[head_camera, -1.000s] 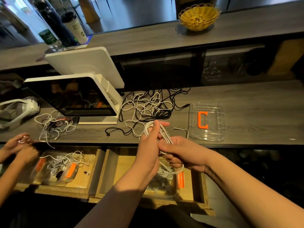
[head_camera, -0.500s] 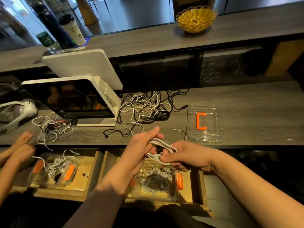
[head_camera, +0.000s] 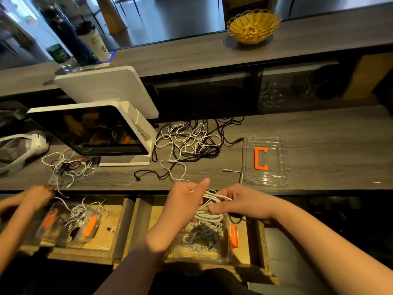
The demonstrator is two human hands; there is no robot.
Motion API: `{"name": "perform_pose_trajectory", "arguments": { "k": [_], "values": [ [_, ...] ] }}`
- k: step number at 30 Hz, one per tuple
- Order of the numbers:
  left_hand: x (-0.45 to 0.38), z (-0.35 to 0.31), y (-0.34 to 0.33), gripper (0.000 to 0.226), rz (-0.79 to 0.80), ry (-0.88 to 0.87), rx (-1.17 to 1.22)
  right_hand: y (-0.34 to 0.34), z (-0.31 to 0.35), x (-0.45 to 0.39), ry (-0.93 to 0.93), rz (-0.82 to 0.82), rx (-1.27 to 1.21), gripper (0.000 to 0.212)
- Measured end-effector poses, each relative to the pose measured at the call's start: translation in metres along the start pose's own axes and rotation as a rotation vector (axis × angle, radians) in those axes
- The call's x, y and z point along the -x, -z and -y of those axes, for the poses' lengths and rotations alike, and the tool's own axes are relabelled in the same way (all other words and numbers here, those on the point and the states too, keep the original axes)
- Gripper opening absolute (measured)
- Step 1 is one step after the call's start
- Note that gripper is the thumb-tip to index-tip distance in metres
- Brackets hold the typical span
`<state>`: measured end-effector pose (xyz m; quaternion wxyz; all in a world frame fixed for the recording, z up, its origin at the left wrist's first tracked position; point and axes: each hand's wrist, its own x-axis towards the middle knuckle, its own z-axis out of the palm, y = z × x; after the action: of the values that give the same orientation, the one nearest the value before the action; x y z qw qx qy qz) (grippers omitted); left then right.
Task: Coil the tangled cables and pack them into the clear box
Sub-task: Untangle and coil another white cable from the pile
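A coiled white cable [head_camera: 209, 206] hangs between my two hands, just above the clear box [head_camera: 225, 252] that sits in the open wooden drawer. My left hand [head_camera: 184, 199] holds the coil's left side with the thumb raised. My right hand [head_camera: 240, 202] pinches the coil's right side with curled fingers. Several coiled white and grey cables lie inside the box, which has an orange clip on its right wall. A tangle of black and white cables [head_camera: 191, 143] lies on the counter behind my hands. The box's clear lid [head_camera: 276, 177], bearing an orange C-shaped clip, rests on the counter to the right.
Another person's hands [head_camera: 32, 199] work at the left over a second clear box [head_camera: 70, 224] with cables. A white point-of-sale screen [head_camera: 91, 128] stands on the counter at left. A small cable tangle [head_camera: 68, 167] lies before it. A yellow basket [head_camera: 253, 26] sits on the upper shelf.
My hands have lowered the coiled white cable from above the counter edge toward the clear box in the drawer. The coil has turned from upright to lying flat.
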<state>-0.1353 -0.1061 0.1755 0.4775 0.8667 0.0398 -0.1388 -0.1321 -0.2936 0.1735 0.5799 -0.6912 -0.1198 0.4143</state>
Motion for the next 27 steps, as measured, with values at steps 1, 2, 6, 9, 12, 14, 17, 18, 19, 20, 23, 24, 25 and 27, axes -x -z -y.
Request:
{"name": "perform_pose_trajectory", "arguments": {
  "k": [1,2,6,9,12,14,17,18,19,20,23,24,25,27],
  "values": [
    [-0.002,-0.001,0.0,0.057,-0.017,0.0,0.028,0.002,0.0,-0.001,0.023,-0.047,0.012,0.042],
    [-0.003,-0.002,0.0,0.056,-0.033,0.012,0.06,0.003,0.001,-0.001,0.043,-0.093,0.003,0.047],
    [-0.007,-0.005,0.001,0.054,-0.096,0.07,0.145,0.005,-0.003,-0.003,0.099,-0.138,-0.251,0.04],
    [-0.006,-0.001,-0.001,0.053,-0.123,0.101,0.226,-0.001,-0.008,-0.007,0.118,-0.224,-0.293,0.024],
    [-0.005,-0.001,0.0,0.047,-0.073,0.147,0.371,-0.009,-0.007,-0.014,0.163,-0.329,-0.301,0.022],
    [-0.005,-0.004,-0.001,0.043,-0.042,0.215,0.531,-0.012,-0.009,-0.019,0.174,-0.372,-0.303,0.023],
    [-0.007,-0.012,-0.008,0.041,-0.112,0.264,0.617,-0.015,-0.012,-0.022,0.176,-0.397,-0.268,0.022],
    [-0.007,-0.016,-0.01,0.041,-0.166,0.261,0.608,-0.018,-0.011,-0.023,0.173,-0.401,-0.231,0.022],
    [-0.008,-0.018,-0.013,0.042,-0.225,0.253,0.611,-0.021,-0.009,-0.023,0.171,-0.407,-0.152,0.021],
    [-0.008,-0.022,-0.016,0.041,-0.281,0.245,0.631,-0.025,-0.008,-0.025,0.164,-0.413,-0.078,0.02],
    [-0.012,-0.022,-0.021,0.045,-0.439,0.168,0.569,-0.042,-0.009,-0.03,0.14,-0.389,0.06,0.019],
    [-0.013,-0.02,-0.022,0.05,-0.488,0.107,0.474,-0.046,-0.01,-0.03,0.155,-0.385,0.084,0.019],
    [-0.013,-0.017,-0.022,0.054,-0.522,0.037,0.372,-0.047,-0.011,-0.029,0.173,-0.389,0.122,0.02],
    [-0.012,-0.017,-0.022,0.055,-0.55,-0.062,0.228,-0.047,-0.01,-0.026,0.174,-0.409,0.215,0.025]
  ]
}}
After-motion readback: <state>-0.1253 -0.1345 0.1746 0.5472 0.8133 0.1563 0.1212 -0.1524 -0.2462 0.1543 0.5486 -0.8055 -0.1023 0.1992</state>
